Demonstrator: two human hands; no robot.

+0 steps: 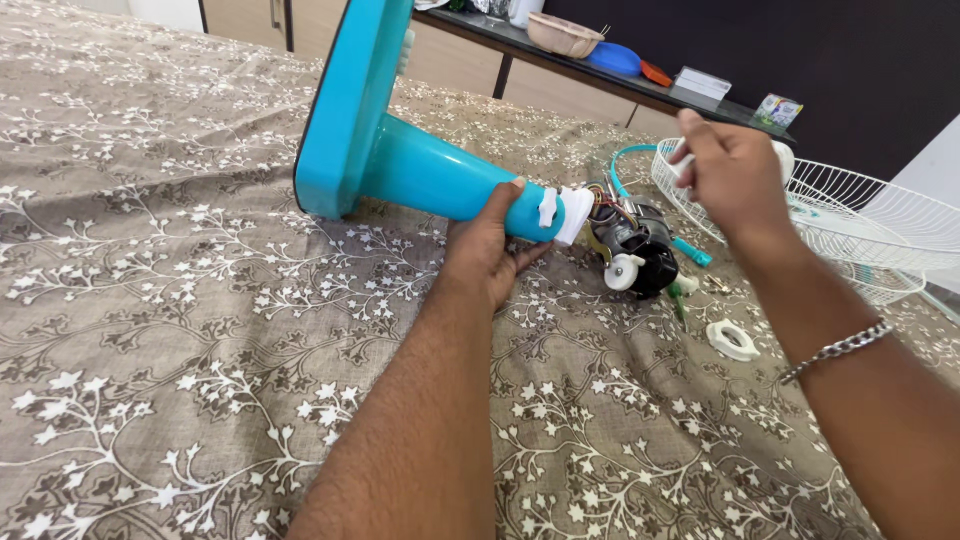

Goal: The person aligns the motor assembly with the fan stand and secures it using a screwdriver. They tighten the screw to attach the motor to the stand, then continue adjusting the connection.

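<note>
Left hand (487,248) clamped around neck of blue fan stand (400,160), lying tipped on bedspread (180,330); right hand (728,175) raised, fingers pinched on small white part; motor (630,245) exposed; disassembly step apparently; steadying grip needed beside wiring.

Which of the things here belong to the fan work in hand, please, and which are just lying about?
In hand: fan stand, gripped by left hand; motor; wire guard; white ring; right hand, raised above.

Lying about: bowl, blue lid and card on shelf.
</note>
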